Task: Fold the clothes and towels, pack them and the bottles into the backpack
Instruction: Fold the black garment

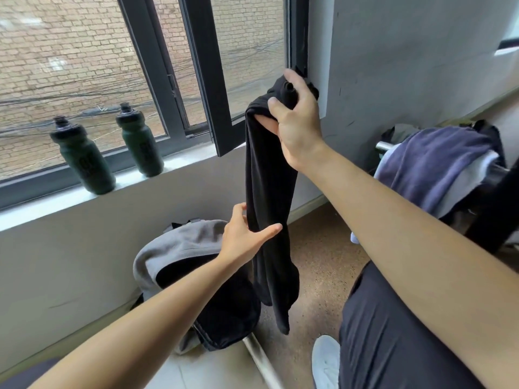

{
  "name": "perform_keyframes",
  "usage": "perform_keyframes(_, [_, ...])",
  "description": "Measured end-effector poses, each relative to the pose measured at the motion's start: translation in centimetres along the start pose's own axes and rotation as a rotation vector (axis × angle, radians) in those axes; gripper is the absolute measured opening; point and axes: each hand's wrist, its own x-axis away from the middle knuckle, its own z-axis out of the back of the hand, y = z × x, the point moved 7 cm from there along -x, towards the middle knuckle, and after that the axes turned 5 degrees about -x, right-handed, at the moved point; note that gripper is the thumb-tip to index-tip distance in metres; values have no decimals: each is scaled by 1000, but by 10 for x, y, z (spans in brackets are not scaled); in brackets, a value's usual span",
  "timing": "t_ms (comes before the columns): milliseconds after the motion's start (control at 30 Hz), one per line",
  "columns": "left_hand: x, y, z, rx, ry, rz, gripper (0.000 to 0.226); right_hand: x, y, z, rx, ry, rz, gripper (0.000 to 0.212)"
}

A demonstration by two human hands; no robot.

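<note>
Hanging unfolded at 12 o'clock, the black garment (266, 192) has the right hand (297, 127) clamping its grip on top, the left hand (244, 234) pinching mid-cloth. 2 bottles (84, 161) at 10 o'clock and the clothes pile (429, 161) at 3 are not yet packed; the backpack (174, 248) lies open at 6.

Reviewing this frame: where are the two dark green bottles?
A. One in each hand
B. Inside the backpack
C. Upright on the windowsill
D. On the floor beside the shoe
C: the left bottle and the right bottle stand upright on the windowsill. The backpack lies on the floor below, and the left hand and right hand hold a black cloth.
</note>
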Motion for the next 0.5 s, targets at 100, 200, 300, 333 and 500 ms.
perform_keyframes(100, [-10, 1, -1, -49, 38, -38, 17, -1, 2, 0, 0, -10, 0, 59])
perform_keyframes(200, [-21, -13, 5, 90, 33, 47, 42, -5, 5, 8, 7, 3, 1, 60])
perform_keyframes(300, [-28, -21, 19, 283, -17, 79, 48, -16, 14, 29, 52, 54, -5, 63])
perform_keyframes(333, [-29, -22, 27, 310, -22, 99, 46, -19, 18, 37, 72, 75, -15, 65])
perform_keyframes(500, [-33, -14, 67, 393, 32, 116, 27, -33, 46, 76, 80, 224, -155, 77])
